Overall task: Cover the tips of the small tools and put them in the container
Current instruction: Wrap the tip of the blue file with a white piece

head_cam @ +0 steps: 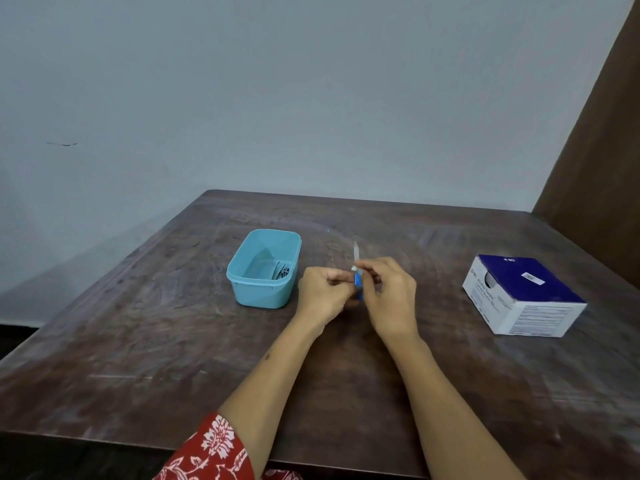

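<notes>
Tool (357, 284) sits mid-frame between my hands, blue body low, pale cap end pointing up so I can seat the cover. My left hand (323, 296) pinches the body to steady it; my right hand (388, 292) pinches near the cap. Tub (242, 292) sits just left, some tools inside, close for the drop. Box (523, 296) far right on table (138, 341).

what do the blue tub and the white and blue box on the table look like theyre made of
The tub looks like moulded plastic: uniform light blue, rounded corners, rolled rim, soft sheen. The box looks like printed cardboard: flat folded panels, sharp edges, matte white sides with small print, dark blue top.
</notes>
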`<action>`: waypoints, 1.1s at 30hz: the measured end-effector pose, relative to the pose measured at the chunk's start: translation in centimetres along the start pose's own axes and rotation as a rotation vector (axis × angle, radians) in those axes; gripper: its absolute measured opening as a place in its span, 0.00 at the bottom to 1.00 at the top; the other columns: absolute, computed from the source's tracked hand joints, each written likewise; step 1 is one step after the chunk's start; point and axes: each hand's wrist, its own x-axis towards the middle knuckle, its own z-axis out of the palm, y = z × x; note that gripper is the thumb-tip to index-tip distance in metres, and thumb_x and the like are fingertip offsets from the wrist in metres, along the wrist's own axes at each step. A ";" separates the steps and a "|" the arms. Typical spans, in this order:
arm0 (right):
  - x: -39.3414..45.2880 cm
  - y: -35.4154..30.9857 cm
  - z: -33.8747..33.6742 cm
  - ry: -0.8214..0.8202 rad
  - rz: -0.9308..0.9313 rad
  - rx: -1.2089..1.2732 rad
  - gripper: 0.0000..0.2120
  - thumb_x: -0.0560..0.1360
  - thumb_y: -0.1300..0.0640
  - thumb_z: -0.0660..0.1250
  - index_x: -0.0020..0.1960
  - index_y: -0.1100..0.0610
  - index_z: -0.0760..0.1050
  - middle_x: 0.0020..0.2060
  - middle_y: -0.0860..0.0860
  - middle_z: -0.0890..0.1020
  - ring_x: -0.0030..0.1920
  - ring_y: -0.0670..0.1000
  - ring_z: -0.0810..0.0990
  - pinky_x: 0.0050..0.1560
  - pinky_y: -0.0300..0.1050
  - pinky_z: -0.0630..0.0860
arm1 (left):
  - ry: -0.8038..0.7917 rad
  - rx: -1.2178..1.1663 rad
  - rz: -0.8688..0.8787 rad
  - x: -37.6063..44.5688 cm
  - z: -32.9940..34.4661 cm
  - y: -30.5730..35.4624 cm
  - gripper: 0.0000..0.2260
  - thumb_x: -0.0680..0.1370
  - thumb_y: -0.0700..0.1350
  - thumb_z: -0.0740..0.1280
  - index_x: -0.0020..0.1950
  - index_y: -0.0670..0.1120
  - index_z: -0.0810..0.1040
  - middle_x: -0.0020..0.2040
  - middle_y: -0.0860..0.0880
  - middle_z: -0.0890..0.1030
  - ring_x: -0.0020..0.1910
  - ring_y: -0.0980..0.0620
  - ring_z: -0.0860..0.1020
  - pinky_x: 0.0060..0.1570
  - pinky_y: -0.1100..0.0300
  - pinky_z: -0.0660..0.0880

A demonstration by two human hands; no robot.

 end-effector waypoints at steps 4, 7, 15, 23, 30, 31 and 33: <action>0.3 0.2 -0.1 0.175 0.033 0.006 0.09 0.73 0.71 0.66 0.49 0.62 0.81 0.44 0.55 0.81 0.41 0.48 0.78 0.43 0.32 0.71 | -0.143 0.104 0.003 -0.2 -0.1 0.5 0.07 0.71 0.31 0.69 0.47 0.39 0.83 0.42 0.40 0.84 0.39 0.47 0.83 0.38 0.60 0.81; 0.1 0.2 -0.1 0.186 0.037 -0.003 0.08 0.73 0.69 0.67 0.49 0.61 0.81 0.43 0.54 0.81 0.40 0.47 0.78 0.42 0.34 0.73 | -0.119 0.137 0.037 -0.3 0.1 0.3 0.08 0.71 0.32 0.68 0.48 0.39 0.83 0.42 0.41 0.84 0.40 0.46 0.83 0.41 0.57 0.81; 0.2 0.2 -0.2 0.238 0.095 0.030 0.07 0.72 0.68 0.68 0.47 0.61 0.82 0.40 0.54 0.80 0.35 0.47 0.77 0.39 0.36 0.73 | -0.276 0.141 -0.029 -0.1 -0.6 0.5 0.09 0.71 0.28 0.67 0.49 0.35 0.81 0.43 0.38 0.83 0.38 0.46 0.83 0.39 0.59 0.81; -0.1 0.0 0.0 0.118 0.133 0.060 0.05 0.68 0.65 0.71 0.43 0.58 0.83 0.36 0.50 0.80 0.31 0.41 0.76 0.37 0.26 0.72 | -0.129 0.051 -0.004 0.4 -0.6 -0.1 0.09 0.73 0.29 0.66 0.50 0.36 0.82 0.44 0.38 0.83 0.41 0.46 0.83 0.38 0.61 0.81; -0.5 -0.3 0.2 0.105 0.096 0.053 0.06 0.66 0.64 0.73 0.41 0.55 0.83 0.34 0.48 0.81 0.31 0.42 0.77 0.36 0.35 0.76 | -0.073 -0.135 0.003 0.3 -0.6 0.3 0.10 0.73 0.27 0.64 0.52 0.34 0.80 0.40 0.43 0.82 0.34 0.55 0.82 0.36 0.65 0.80; -0.7 -0.4 0.3 0.082 0.084 0.049 0.06 0.65 0.64 0.74 0.40 0.55 0.83 0.34 0.48 0.81 0.30 0.42 0.76 0.35 0.35 0.76 | -0.043 -0.143 0.005 0.4 -0.7 0.4 0.10 0.73 0.27 0.64 0.52 0.34 0.80 0.39 0.44 0.82 0.33 0.56 0.81 0.35 0.66 0.79; -0.9 -0.5 0.4 0.067 0.057 0.047 0.07 0.65 0.65 0.74 0.41 0.56 0.83 0.34 0.49 0.82 0.31 0.42 0.76 0.36 0.36 0.76 | -0.023 -0.158 -0.004 0.4 -0.8 0.5 0.10 0.74 0.28 0.64 0.53 0.33 0.79 0.38 0.45 0.81 0.34 0.55 0.81 0.34 0.67 0.79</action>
